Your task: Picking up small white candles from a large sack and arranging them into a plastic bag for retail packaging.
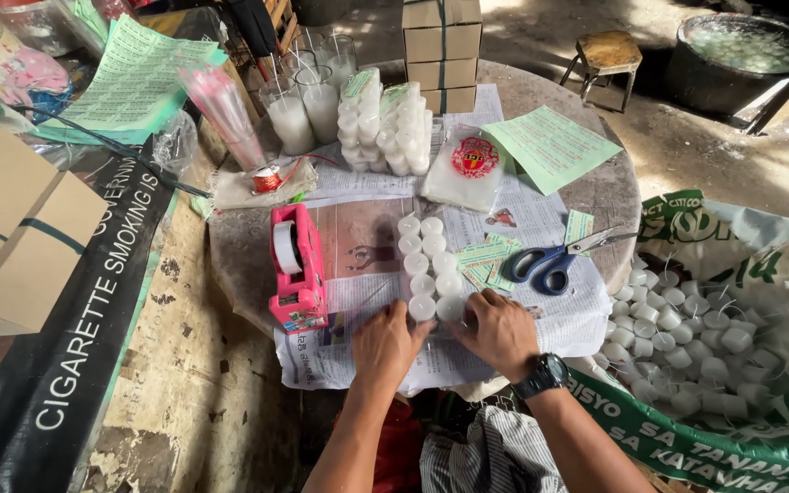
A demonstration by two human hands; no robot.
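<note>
Two rows of small white candles [430, 267] lie side by side on newspaper [358, 239] spread over a round table. My left hand [385, 343] rests at the near end of the left row, fingers touching the closest candle. My right hand [500, 331], with a black watch on the wrist, touches the near end of the right row. Neither hand grips anything. A pink tape dispenser [296, 267] stands left of the rows. Blue-handled scissors [552, 259] lie to the right, beside small green paper labels [480, 258].
Wrapped packs of candles [385, 126], glass jars [303, 110], a clear bag [465, 171], green sheets [550, 146] and stacked cardboard boxes [442, 50] fill the table's far side. A sack of loose white candles [687, 333] sits right. Cardboard boxes [11, 228] lie left. A stool [606, 57] stands behind.
</note>
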